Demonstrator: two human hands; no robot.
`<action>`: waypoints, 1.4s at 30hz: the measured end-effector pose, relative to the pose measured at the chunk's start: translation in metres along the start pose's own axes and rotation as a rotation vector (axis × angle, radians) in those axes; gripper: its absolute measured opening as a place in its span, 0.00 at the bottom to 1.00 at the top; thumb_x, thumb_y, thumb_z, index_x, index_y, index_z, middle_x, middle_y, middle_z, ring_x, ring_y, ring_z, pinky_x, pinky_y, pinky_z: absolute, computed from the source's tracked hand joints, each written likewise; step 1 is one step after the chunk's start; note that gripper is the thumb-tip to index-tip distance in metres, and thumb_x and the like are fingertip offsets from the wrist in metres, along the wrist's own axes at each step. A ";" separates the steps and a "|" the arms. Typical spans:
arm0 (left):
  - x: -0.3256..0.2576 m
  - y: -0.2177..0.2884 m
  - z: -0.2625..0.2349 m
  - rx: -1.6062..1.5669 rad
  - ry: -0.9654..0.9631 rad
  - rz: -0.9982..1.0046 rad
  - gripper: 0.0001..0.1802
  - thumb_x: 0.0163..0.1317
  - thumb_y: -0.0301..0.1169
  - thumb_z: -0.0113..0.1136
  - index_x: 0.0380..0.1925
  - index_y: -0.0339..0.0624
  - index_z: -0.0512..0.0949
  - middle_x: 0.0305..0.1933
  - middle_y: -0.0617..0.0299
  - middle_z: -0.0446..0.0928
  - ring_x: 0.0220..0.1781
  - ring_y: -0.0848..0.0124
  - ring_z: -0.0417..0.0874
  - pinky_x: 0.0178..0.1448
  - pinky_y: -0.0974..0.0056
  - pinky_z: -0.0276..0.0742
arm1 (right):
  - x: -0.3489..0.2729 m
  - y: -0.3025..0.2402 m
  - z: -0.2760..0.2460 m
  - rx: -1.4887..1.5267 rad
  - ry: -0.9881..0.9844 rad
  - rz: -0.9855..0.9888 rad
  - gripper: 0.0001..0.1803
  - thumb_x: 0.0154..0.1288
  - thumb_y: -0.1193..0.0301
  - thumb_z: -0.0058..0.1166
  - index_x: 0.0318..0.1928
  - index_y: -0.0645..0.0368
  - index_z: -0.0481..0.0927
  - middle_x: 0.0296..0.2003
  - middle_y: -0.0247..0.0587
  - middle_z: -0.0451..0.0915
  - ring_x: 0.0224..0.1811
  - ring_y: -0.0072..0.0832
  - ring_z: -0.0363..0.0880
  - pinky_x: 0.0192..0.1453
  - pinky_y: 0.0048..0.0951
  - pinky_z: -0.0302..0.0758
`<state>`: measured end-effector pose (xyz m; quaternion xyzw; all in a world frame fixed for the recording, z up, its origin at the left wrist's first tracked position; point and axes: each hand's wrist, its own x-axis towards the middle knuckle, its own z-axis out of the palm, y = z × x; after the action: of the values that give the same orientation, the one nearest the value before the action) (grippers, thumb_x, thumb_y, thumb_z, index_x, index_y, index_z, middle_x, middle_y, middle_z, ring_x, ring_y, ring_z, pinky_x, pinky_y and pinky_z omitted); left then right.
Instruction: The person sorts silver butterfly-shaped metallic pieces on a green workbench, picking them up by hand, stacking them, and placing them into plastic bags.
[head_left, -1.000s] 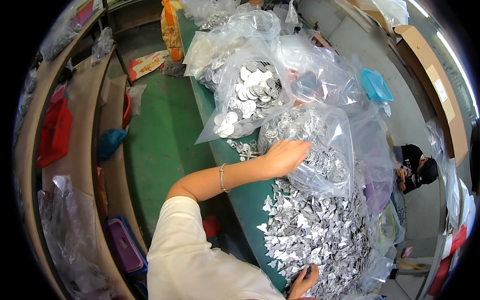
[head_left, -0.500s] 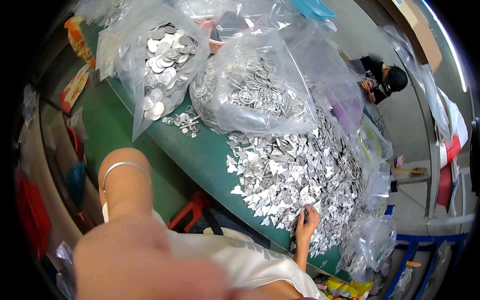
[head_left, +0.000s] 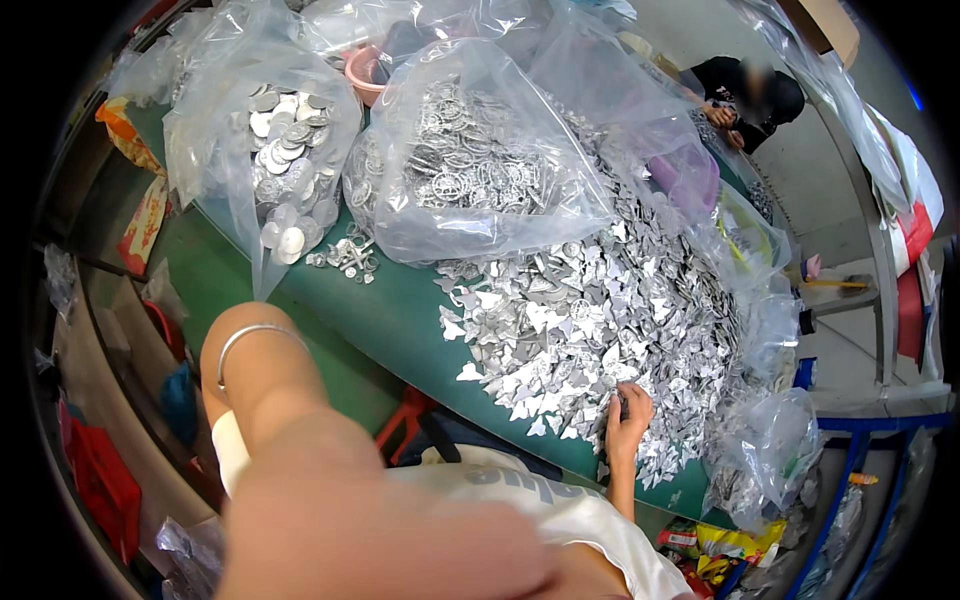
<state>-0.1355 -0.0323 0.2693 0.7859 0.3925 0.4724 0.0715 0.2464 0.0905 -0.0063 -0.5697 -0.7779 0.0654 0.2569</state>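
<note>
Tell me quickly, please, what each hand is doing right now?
Left hand: raised close to the camera, blurred; cannot be told.
Right hand: fingers curled into the heap of small flat silvery metal pieces; grip unclear.

Silver metal pieces [head_left: 590, 320] on green table [head_left: 400, 310].

Right hand [head_left: 628, 418] low right of centre, fingers curled downward, forearm rising from lower edge. Left arm fills lower left, raised close, blurred; hand itself indistinct.
</note>
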 end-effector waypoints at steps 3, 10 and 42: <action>0.011 -0.005 0.004 -0.004 -0.011 0.005 0.12 0.58 0.37 0.52 0.29 0.39 0.68 0.27 0.56 0.65 0.22 0.67 0.62 0.19 0.65 0.59 | -0.003 0.005 0.006 0.026 0.017 0.029 0.09 0.55 0.76 0.54 0.38 0.60 0.78 0.40 0.42 0.75 0.46 0.39 0.70 0.55 0.37 0.60; 0.050 0.001 0.015 0.070 0.003 -0.023 0.07 0.61 0.30 0.49 0.34 0.40 0.64 0.29 0.58 0.64 0.20 0.69 0.61 0.18 0.69 0.58 | 0.016 0.009 -0.001 0.107 0.128 0.037 0.06 0.56 0.79 0.51 0.34 0.63 0.78 0.34 0.45 0.77 0.39 0.40 0.74 0.49 0.35 0.65; 0.017 -0.199 0.083 0.747 -0.133 -0.551 0.13 0.41 0.19 0.53 0.30 0.37 0.77 0.22 0.48 0.72 0.25 0.50 0.76 0.27 0.55 0.70 | 0.289 -0.172 0.075 0.387 -0.179 -0.526 0.22 0.53 0.73 0.56 0.51 0.63 0.72 0.36 0.50 0.75 0.41 0.46 0.73 0.45 0.40 0.71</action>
<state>-0.1748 0.1366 0.1398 0.6531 0.7241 0.2109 -0.0685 0.0007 0.3115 0.0910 -0.2819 -0.8910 0.1930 0.2990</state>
